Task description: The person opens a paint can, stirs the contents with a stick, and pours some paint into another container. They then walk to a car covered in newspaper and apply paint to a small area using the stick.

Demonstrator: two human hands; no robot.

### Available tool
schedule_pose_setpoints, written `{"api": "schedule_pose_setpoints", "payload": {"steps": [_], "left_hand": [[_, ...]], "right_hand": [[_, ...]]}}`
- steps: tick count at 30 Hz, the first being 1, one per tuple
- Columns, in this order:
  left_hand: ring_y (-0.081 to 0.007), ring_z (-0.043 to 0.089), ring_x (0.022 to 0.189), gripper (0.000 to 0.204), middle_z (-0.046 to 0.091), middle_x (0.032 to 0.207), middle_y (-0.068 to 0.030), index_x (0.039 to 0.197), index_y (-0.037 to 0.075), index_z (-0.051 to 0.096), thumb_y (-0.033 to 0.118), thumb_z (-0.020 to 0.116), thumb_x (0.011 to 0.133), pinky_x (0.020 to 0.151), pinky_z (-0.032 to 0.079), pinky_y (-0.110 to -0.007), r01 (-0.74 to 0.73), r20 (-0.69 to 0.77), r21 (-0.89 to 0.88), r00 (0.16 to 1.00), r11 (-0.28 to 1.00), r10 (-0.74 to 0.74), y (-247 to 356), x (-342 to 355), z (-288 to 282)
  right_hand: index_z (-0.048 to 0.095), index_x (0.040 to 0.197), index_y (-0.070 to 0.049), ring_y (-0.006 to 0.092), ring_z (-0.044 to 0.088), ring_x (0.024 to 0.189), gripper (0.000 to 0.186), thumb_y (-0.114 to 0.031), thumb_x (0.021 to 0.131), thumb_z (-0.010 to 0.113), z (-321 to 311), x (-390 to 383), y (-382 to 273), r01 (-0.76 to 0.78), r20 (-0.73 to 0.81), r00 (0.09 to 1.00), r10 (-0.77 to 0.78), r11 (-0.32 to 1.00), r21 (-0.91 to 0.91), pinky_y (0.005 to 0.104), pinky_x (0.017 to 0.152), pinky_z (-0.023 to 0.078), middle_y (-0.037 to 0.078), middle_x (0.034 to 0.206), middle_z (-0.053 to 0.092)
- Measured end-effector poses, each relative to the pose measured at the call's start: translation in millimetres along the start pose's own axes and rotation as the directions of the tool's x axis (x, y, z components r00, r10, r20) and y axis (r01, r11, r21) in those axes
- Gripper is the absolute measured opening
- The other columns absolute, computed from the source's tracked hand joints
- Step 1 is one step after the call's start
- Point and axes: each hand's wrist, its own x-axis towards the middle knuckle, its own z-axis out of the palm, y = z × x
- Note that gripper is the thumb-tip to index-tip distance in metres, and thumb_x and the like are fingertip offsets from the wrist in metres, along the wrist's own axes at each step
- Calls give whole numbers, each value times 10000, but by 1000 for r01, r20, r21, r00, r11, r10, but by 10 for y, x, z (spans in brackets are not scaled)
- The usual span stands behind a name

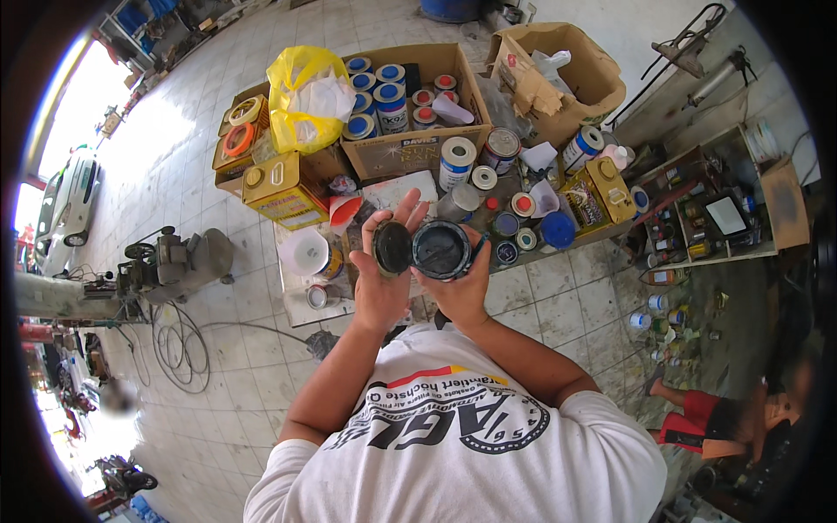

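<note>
My left hand (pixel 379 279) is raised over the work table, holding a round dark lid (pixel 392 248) with its fingertips spread above it. Beside it, my right hand (pixel 466 288) grips a small round can (pixel 440 250) of dark, glossy paint, with what looks like a thin stick along its right rim. The lid and can are side by side at chest height. Around them on the table are an upright grey cylinder (pixel 458 204), a red funnel (pixel 345 209), a white container (pixel 303 250) and a blue lid (pixel 557 229).
Behind stand cardboard boxes (pixel 414 148) of cans and yellow tins (pixel 277 205). A compressor (pixel 196 266) with hoses is at left, cars (pixel 70 196) beyond it. A cluttered wooden shelf (pixel 697 253) is at right; another person (pixel 697 423) in red shorts is at lower right.
</note>
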Motion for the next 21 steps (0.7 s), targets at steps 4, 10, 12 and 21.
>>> {"api": "schedule_pose_setpoints", "payload": {"steps": [4, 10, 12, 21], "left_hand": [[-405, 296, 1604, 818, 308, 1732, -236, 1549, 219, 456, 814, 450, 988, 1300, 244, -554, 16, 0, 52, 1000, 999, -16, -41, 5, -49], [-333, 324, 1603, 888, 418, 1684, -198, 1507, 146, 390, 862, 278, 993, 1295, 217, -578, 92, -297, -111, 947, 990, -121, 93, 22, -350], [-335, 327, 1601, 892, 421, 1689, -185, 1506, 148, 401, 865, 258, 996, 1295, 201, -576, 71, -360, -153, 925, 986, -122, 164, -9, -575], [-304, 337, 1600, 866, 463, 1683, -143, 1490, 147, 436, 846, 260, 1012, 1299, 186, -550, 81, -566, -310, 785, 947, -252, 192, -492, -1363]], "right_hand": [[473, 1368, -3, 293, 631, 1223, 922, -92, 621, 1006, -18, -31, 66, -2, 10, 1000, 3, 999, -48, 400, 1056, 504, 171, 1316, 596], [466, 1375, -1, 220, 679, 1174, 841, -65, 713, 980, -72, -86, 80, -223, 82, 973, 214, 967, 126, 342, 990, 572, 139, 1298, 630], [463, 1375, 0, 199, 690, 1155, 821, -50, 730, 969, -153, -112, 181, -278, 72, 960, 271, 954, 113, 325, 966, 585, 131, 1282, 644], [550, 1402, 19, 305, 676, 1231, 887, -185, 663, 996, -493, -247, 1012, -79, 114, 986, 121, 943, -323, 398, 1061, 538, 190, 1335, 659]]}}
